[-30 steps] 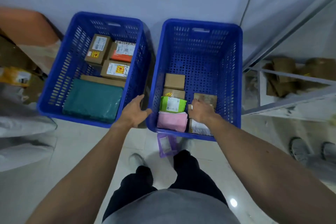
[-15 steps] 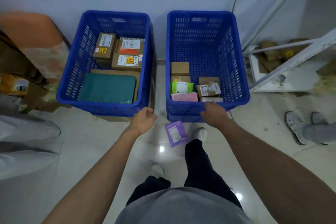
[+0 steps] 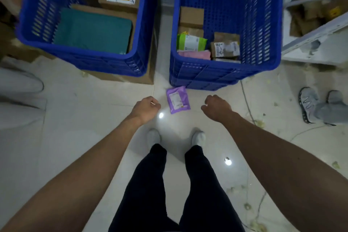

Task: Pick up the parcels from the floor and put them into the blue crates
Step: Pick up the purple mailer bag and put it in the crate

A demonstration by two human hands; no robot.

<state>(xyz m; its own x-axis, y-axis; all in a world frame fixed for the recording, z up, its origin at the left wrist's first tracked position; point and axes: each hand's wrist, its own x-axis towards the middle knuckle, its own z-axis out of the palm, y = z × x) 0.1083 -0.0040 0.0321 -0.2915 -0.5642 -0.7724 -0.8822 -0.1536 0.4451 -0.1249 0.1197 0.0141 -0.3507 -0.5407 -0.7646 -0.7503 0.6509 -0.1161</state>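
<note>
A purple parcel (image 3: 178,102) lies on the pale tiled floor (image 3: 75,118), just beside the right blue crate (image 3: 226,73).

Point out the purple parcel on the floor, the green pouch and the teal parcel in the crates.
purple parcel (image 3: 176,100): head view, on its white label.
green pouch (image 3: 191,42): head view, on its white label.
teal parcel (image 3: 92,29): head view, middle of its top face.
</note>
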